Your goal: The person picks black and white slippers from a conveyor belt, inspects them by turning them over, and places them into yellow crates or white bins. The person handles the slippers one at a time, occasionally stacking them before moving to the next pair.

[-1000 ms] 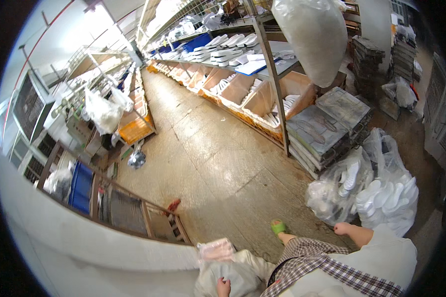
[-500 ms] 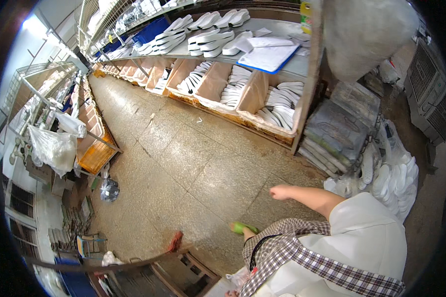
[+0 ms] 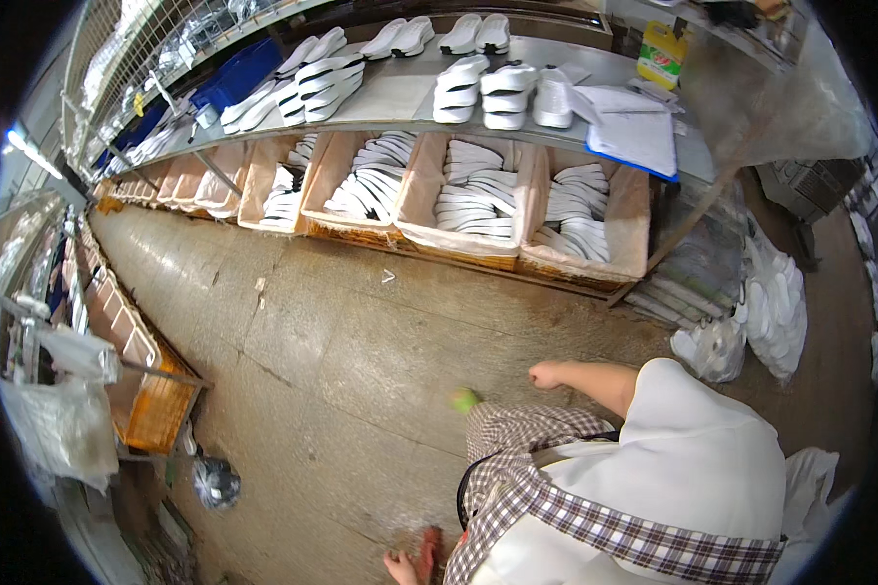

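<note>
My right hand [image 3: 550, 373] swings out in front of my body over the concrete floor [image 3: 341, 351], fingers curled into a fist with nothing in it. My left hand [image 3: 398, 567] shows only partly at the lower edge, beside a reddish shoe tip [image 3: 429, 548]; its grip is hidden. A green shoe tip [image 3: 465, 398] pokes out below my checked trousers. Neither hand touches anything that I can see.
A long metal table [image 3: 400, 97] carries white shoes, papers [image 3: 636, 132] and a yellow bottle [image 3: 661, 54]. Under it stand cardboard crates of white soles [image 3: 473, 200]. Bags of white soles [image 3: 776, 312] lie at the right. An orange crate [image 3: 156, 414] and plastic bags [image 3: 59, 429] line the left.
The view has turned toward the table with the crates, now closer. My right arm has swung forward. The white bag seen by my left hand a second ago is out of view.
</note>
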Demonstrator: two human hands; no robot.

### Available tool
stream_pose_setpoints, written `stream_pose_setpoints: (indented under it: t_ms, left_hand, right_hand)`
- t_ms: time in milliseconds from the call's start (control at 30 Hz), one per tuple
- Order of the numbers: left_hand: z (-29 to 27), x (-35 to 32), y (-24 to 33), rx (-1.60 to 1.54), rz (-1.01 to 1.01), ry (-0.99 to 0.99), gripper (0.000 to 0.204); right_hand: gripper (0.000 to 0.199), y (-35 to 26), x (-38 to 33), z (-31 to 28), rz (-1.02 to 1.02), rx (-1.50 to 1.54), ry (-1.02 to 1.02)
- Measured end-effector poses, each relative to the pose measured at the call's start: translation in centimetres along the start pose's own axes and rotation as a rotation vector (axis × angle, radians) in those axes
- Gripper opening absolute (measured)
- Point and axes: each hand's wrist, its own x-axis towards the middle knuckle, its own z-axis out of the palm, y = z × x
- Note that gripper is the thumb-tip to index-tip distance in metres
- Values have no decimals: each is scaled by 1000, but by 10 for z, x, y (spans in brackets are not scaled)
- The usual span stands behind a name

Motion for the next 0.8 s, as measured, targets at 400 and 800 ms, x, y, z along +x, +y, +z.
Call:
stream_pose_setpoints:
  t_ms: [400,800]
  left_hand:
    - [-148,314,137,34,-207,-237,46]
    - [-351,680,184,45,-333,-226,41]
  right_hand:
    - [42,-295,349,-203,176,-14,-145]
    - [37,-616,687,-332,-163,-120,-67]
